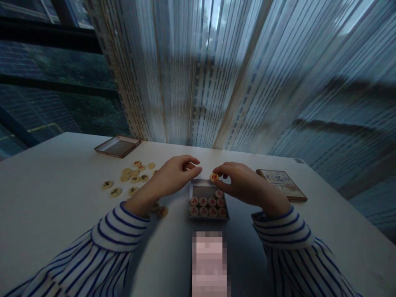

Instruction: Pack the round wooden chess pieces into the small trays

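Observation:
Between the thumb and fingers of my right hand (243, 181) is a round wooden piece (214, 177) with a red character, held over the back edge of a small box (189, 206). Inside the box, several red-marked pieces (203, 201) lie in rows, with bare bottom showing at the back left. My left hand (175, 175) hovers beside the box's back left corner, thumb and fingers apart, holding nothing. Left of it, several loose round pieces (135, 179) lie scattered on the white table, some with black characters, some red; my left forearm hides part of them.
An open shallow tray (118, 147) lies at the back left of the white table (55, 177). To the right is a flat box or lid with a printed picture (281, 184). A blurred-out rectangular object (209, 264) is at the front edge. String curtains hang behind the table.

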`<state>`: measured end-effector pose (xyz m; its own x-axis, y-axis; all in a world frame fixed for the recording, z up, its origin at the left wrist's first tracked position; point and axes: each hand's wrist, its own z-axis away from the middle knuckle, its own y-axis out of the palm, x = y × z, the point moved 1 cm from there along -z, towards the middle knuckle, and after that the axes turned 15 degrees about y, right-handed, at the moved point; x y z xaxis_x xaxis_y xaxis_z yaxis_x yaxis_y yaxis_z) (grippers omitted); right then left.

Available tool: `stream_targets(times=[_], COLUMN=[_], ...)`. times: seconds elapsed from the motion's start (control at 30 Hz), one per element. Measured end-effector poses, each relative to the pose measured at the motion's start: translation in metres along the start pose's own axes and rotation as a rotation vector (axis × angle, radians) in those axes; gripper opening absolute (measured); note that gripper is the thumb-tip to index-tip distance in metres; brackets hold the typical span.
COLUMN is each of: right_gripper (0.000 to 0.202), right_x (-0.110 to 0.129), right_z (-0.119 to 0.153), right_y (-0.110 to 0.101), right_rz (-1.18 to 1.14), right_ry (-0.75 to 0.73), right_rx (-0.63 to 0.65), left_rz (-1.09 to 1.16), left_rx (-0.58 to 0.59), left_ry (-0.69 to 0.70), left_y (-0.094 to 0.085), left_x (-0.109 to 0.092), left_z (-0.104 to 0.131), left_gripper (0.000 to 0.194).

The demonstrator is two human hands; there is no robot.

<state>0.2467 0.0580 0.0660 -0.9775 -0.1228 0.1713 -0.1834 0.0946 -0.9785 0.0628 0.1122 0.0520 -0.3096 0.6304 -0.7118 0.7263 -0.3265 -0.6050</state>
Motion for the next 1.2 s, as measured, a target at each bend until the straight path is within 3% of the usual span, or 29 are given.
stream_targets(times=[0.13, 0.23, 0.37, 0.73, 0.93, 1.2], right_gripper=[0.025, 0.026, 0.027, 0.028, 0.029, 0.028], right_x=[-0.002, -0.004, -0.005, -0.005, -0.003, -0.005], right_z=[-0.004, -0.005, -0.006, -0.006, -0.006, -0.008], right_y=[0.009, 0.015, 0.019, 0.027, 0.031, 0.035], right_rz=[0.056, 0.098, 0.139, 0.17, 0.167, 0.177], right_ry=[0.041, 0.064, 0.043, -0.006, -0.002, -0.034], right_rx=[0.08, 0.123, 0.178, 0.27, 0.287, 0.269], left_rz=[-0.507, -0.677, -0.726, -0.773, -0.769, -0.763], left_rx=[0.119, 0.222, 0.293, 0.344, 0.425, 0.441], left_ry=[0.031, 0.015, -0.008, 0.038, 0.023, 0.046], left_y=[-0.001, 0.001, 0.001, 0.001, 0.003, 0.004], left_x=[0.004, 0.007, 0.008, 0.012, 0.012, 0.015], left_z=[0.006, 0.008, 0.008, 0.011, 0.011, 0.012], left_gripper=[0.038, 0.039, 0.041, 0.035, 0.031, 0.031])
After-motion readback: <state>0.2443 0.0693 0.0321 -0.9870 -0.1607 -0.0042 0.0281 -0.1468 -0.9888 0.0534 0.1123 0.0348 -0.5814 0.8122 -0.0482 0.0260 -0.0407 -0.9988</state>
